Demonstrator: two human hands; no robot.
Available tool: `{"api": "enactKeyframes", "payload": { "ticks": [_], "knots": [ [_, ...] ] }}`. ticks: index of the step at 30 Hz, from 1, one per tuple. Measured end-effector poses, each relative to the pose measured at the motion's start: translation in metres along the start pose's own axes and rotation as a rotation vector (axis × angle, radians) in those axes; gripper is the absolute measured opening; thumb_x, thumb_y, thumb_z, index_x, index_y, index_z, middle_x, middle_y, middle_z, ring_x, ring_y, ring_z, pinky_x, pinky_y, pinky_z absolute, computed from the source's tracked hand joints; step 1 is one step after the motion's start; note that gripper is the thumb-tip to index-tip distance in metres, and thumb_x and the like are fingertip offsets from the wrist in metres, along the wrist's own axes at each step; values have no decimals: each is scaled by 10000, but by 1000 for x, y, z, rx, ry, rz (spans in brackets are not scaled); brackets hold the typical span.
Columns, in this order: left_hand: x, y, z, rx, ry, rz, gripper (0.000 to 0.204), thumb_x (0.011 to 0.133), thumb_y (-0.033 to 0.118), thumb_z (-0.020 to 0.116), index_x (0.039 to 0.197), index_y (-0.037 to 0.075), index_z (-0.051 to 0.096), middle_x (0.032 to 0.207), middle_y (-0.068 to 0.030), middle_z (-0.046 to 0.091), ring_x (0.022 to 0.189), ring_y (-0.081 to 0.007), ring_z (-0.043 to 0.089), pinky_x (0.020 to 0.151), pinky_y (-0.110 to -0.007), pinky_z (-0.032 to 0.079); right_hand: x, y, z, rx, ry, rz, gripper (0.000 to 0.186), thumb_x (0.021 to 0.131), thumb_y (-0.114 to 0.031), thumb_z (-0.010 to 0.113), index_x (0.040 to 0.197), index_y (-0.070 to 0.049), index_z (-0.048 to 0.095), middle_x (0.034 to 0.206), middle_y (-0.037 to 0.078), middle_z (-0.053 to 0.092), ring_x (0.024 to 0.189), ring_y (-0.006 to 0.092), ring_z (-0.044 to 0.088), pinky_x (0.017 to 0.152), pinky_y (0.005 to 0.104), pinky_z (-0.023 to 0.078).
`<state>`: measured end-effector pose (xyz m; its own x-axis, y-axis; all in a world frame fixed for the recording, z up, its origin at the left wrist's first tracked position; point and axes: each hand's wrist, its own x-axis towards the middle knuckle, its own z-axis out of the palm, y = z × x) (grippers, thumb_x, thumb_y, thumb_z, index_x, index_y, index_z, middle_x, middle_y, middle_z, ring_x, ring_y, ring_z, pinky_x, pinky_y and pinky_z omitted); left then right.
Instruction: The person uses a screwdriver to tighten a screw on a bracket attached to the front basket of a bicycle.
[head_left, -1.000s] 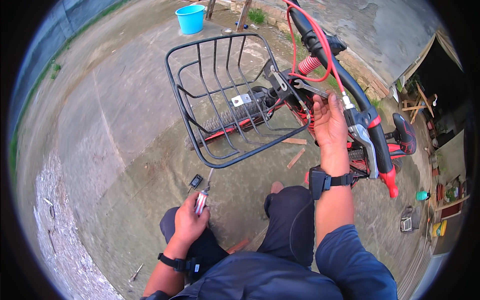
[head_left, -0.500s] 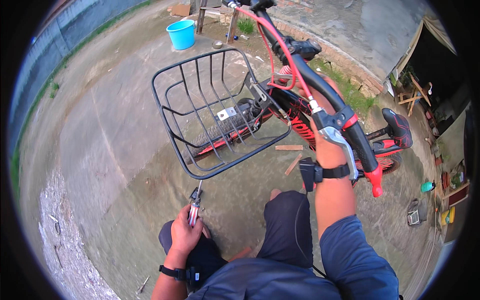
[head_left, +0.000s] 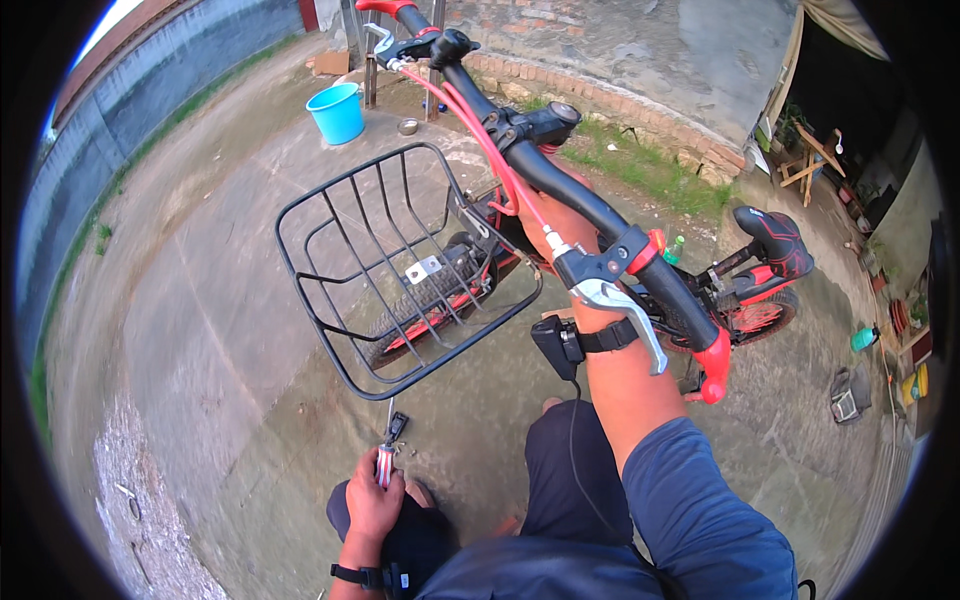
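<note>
I crouch beside a red and black bicycle on a concrete yard. My left hand is closed on a small red folding tool with a black piece at its tip, held over my left knee just below the black wire front basket. My right hand reaches under the black handlebar and holds the bicycle near its stem; the bar hides the fingers. A black device is strapped to that wrist. The silver brake lever and red grip end lie across my forearm.
The front wheel shows through the basket. A blue bucket and a small bowl stand at the back. A brick wall base with grass runs behind. Wooden furniture, a green bottle and clutter sit at right.
The handlebar and basket have swung closer and more to the left in view. My right hand has slid further under the bar. My left hand keeps the red tool by my knee.
</note>
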<state>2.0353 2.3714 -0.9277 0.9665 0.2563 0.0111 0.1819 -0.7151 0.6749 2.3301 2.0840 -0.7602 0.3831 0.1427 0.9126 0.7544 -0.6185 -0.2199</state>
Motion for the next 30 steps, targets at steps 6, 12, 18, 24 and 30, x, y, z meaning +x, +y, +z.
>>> {"api": "enactKeyframes", "payload": {
  "ticks": [6, 12, 18, 24, 30],
  "knots": [
    [2, -2, 5, -1, -11, 12, 466, 784, 147, 716, 1207, 19, 570, 938, -204, 684, 857, -366, 683, 754, -417, 542, 6, 1, -8, -264, -39, -107, 136, 781, -23, 602, 904, -80, 611, 773, 103, 606, 747, 258, 655, 616, 345, 537],
    [2, -3, 7, -1, -27, -40, 459, 789, 151, 721, 1202, 18, 572, 943, -203, 684, 852, -362, 683, 747, -409, 542, 0, -2, -9, -119, -116, -55, 109, 886, -46, 562, 991, -66, 586, 783, 101, 600, 748, 234, 644, 617, 325, 516],
    [1, 1, -4, -226, -1, -107, 426, 801, 66, 692, 1202, -15, 572, 957, -106, 678, 843, -185, 652, 774, -323, 523, -16, 42, 18, 1197, -390, 1045, 245, 932, -281, 590, 1058, -75, 547, 731, 36, 550, 629, 142, 554, 524, 272, 416],
    [12, -10, -44, -579, 104, -226, 508, 830, 4, 660, 1300, -1, 467, 969, -46, 608, 789, -97, 580, 674, -234, 497, -10, 31, 11, 753, -406, 841, 256, 917, -298, 613, 984, -53, 649, 634, 17, 552, 562, 117, 528, 519, 308, 406],
    [36, 41, -120, -483, 266, -48, 586, 848, 71, 640, 1397, 49, 436, 1079, -53, 606, 728, -72, 560, 585, -204, 464, -5, 22, 12, 808, -415, 818, 302, 924, -323, 597, 1018, -48, 681, 620, 12, 558, 527, 119, 512, 501, 326, 397]
  ]
}}
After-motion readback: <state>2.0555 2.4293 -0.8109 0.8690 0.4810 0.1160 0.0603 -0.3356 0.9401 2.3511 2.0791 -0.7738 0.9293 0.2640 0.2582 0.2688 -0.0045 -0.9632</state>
